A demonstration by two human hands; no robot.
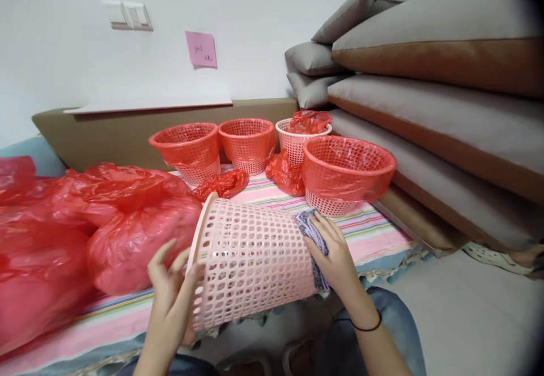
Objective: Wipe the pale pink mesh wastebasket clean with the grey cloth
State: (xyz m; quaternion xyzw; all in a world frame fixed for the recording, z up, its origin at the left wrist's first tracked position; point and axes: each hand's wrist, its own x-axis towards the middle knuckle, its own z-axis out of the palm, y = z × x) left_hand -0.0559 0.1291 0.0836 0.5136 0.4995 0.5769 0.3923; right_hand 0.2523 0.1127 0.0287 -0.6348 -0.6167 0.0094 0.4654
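A pale pink plastic basket (255,257) with a lattice of holes lies tilted on its side in front of me, above my lap. At its wide rim on the left, my left hand (172,285) holds it, thumb against the lattice and some fingers raised apart. My right hand (334,251) grips a grey and purple cloth (312,226) and presses it to the basket's narrow bottom end. The fingertips of that hand are bent over the cloth. The inside of the basket is mostly hidden from this angle.
Red-bagged baskets (185,144) stand along the back of the striped cloth (374,231), with another bagged basket (348,163) at right. Full red plastic bags (140,234) crowd the left. Stacked grey and brown cushions (446,104) rise on the right. A pink note (201,49) hangs on the wall.
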